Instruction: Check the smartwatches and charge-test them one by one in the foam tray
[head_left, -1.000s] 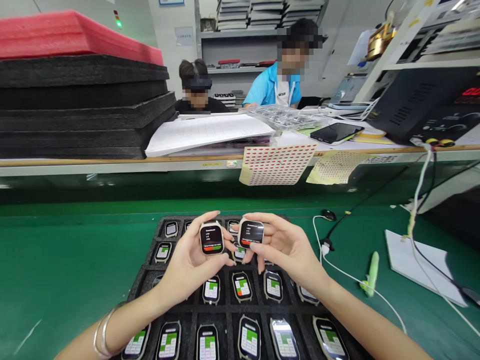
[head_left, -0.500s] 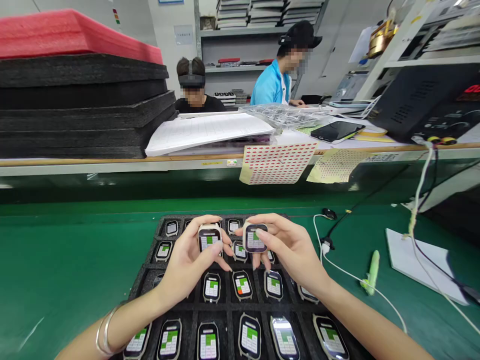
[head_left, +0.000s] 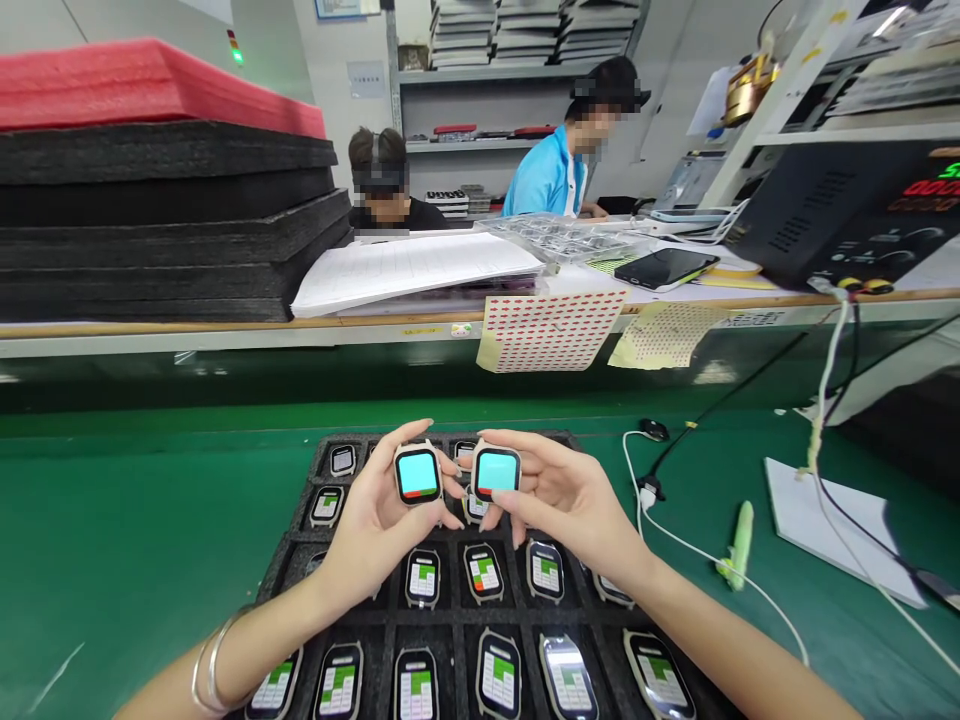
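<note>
My left hand [head_left: 382,515] is closed around a smartwatch without a strap [head_left: 418,474], its thumb at the lower edge of the case. In my right hand [head_left: 566,495] is a second smartwatch [head_left: 496,472] of the same pale-cased kind, the thumb at its lower screen edge. Both lit screens face me, cyan with a red and green strip along the bottom. Below the hands lies a black foam tray [head_left: 385,630] with rows of compartments. Several more watches sit in it, such as one showing a green and white grid [head_left: 484,572]. My hands and forearms hide part of the tray.
Stacked black foam trays [head_left: 150,230] topped with red foam stand on the shelf ahead, left. A phone [head_left: 666,268] and a power supply [head_left: 847,215] are further right. White cable [head_left: 705,548], a green tube-like object [head_left: 741,545] and paper [head_left: 832,520] lie on the green bench. Two people sit beyond.
Both held watch screens have switched from a green and white grid to cyan with a red and green strip. The right thumb has slid down from the screen's middle to its lower edge.
</note>
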